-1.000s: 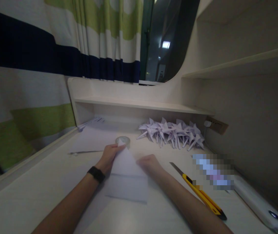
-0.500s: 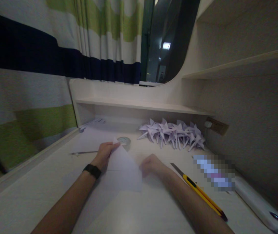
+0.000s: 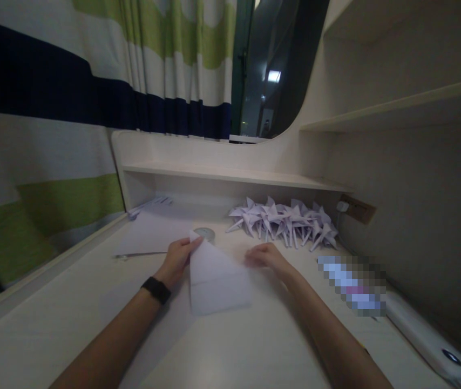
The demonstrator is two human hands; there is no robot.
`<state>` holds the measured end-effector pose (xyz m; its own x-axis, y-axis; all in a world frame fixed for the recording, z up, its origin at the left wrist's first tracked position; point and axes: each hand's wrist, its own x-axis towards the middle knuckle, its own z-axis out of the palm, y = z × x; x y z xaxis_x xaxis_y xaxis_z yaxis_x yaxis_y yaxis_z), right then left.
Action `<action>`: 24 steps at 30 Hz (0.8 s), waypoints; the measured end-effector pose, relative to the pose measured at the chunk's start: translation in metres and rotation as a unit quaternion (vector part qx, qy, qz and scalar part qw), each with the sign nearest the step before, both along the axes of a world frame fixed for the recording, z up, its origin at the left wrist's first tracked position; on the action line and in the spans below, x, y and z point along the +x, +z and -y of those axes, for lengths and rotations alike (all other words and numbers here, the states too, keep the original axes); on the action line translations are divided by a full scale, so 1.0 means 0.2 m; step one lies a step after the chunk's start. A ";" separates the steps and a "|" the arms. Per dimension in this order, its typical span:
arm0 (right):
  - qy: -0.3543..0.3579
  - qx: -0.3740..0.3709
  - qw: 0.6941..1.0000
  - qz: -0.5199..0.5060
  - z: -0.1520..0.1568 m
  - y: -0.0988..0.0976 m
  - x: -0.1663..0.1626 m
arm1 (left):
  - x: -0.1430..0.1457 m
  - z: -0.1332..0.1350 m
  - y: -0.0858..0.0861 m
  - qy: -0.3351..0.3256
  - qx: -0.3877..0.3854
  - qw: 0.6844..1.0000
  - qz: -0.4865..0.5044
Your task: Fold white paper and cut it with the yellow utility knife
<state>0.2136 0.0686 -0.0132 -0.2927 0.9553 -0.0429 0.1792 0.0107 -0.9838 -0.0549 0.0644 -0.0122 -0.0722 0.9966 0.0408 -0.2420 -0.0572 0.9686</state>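
A folded sheet of white paper (image 3: 220, 283) is tilted up off the desk, with a crease running across it. My left hand (image 3: 180, 259), with a black band on the wrist, pinches its upper left edge between thumb and fingers. At the paper's right edge is my right hand (image 3: 265, 256), its fingers bent together against that edge and slightly blurred. Just behind the paper's top corner lies a round roll of clear tape (image 3: 205, 234). The yellow utility knife is almost wholly hidden by my right forearm.
Folded paper pinwheel-like shapes (image 3: 287, 219) are heaped at the back right. A stack of white paper (image 3: 153, 229) lies at the back left. On the right are a blurred-out screen (image 3: 352, 286) and a long white device (image 3: 420, 335). A low shelf (image 3: 230, 174) spans the back.
The paper and both hands have shifted right, and the paper's lower right side has lifted and turned. My right forearm now covers the utility knife.
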 end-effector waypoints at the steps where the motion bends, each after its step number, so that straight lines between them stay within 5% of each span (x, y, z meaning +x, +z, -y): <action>1: -0.020 0.016 1.000 -0.003 -0.01 -0.01 -0.02 | 0.02 0.01 0.00 -0.003 0.001 1.000 -0.001; 7: 0.059 0.057 0.996 0.042 0.03 -0.02 -0.11 | 0.10 0.06 -0.02 -0.049 -0.007 0.999 0.005; 16: 0.125 0.017 0.990 0.066 0.03 0.05 0.05 | -0.03 -0.04 -0.06 -0.143 -0.015 0.988 -0.058; 24: 0.199 -0.014 0.969 0.146 0.03 0.07 0.11 | -0.06 0.01 -0.02 -0.344 0.015 0.910 -0.229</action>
